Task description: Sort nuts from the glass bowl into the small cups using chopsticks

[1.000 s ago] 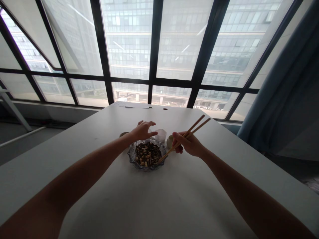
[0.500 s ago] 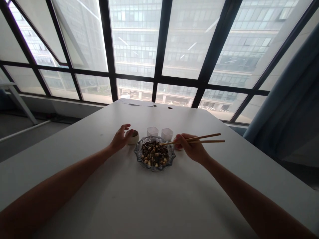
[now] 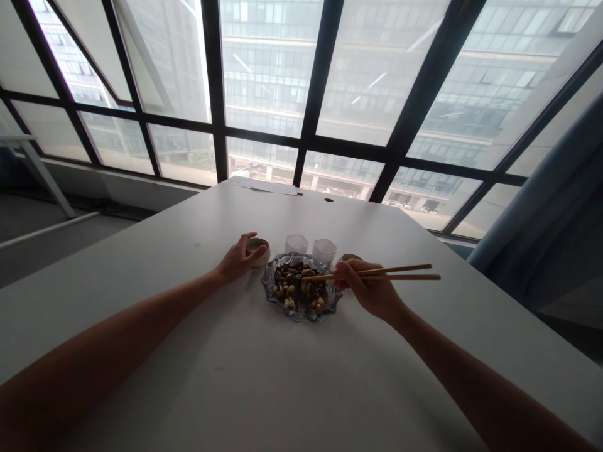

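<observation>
Right fingers (image 3: 345, 270) pinch thin tan wooden chopsticks (image 3: 400, 277), likely light and stiff, best held mid-stick; left fingers (image 3: 246, 238) hug a pale round cup (image 3: 262, 258) at the clear wavy-edged glass bowl's (image 3: 301, 314) ten o'clock.

Holding chopsticks (image 3: 398, 270) in the right hand (image 3: 370, 294) over a glass bowl (image 3: 268, 290) of nuts (image 3: 292, 289); nearer the left edge of the table (image 3: 226, 383), clasping a cup (image 3: 264, 257) with the left hand (image 3: 238, 258).

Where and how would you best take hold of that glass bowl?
I'd probably take the bowl by its flared rim, from the near side: its wavy edge spreads outward, pale cups stand behind, and chopsticks cross its right side.
</observation>
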`<action>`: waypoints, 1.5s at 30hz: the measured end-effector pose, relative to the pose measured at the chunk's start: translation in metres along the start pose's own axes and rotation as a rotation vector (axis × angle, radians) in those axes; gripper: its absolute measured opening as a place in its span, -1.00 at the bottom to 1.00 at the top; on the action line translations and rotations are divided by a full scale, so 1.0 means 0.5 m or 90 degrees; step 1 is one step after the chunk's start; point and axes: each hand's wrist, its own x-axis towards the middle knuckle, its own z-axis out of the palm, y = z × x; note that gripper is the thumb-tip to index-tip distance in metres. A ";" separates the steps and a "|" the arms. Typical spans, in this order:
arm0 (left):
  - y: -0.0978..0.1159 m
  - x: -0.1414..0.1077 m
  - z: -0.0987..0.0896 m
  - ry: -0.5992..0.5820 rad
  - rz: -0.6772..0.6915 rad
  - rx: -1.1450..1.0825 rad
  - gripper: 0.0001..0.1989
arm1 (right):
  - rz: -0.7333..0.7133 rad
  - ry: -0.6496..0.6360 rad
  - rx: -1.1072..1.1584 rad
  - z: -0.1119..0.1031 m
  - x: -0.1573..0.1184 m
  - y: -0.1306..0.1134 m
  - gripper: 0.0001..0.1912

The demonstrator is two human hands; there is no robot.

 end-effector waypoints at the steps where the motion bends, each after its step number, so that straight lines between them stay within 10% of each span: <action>1: 0.000 0.000 0.000 0.001 0.001 0.003 -0.15 | -0.011 0.028 -0.011 -0.006 0.001 0.001 -0.52; 16: 0.002 -0.002 0.000 -0.003 0.010 0.005 -0.15 | -0.069 -0.015 -0.047 -0.011 -0.003 -0.005 -0.55; 45: 0.010 -0.006 -0.002 0.047 0.046 0.014 -0.20 | 0.190 0.156 0.345 0.020 0.026 0.050 -0.50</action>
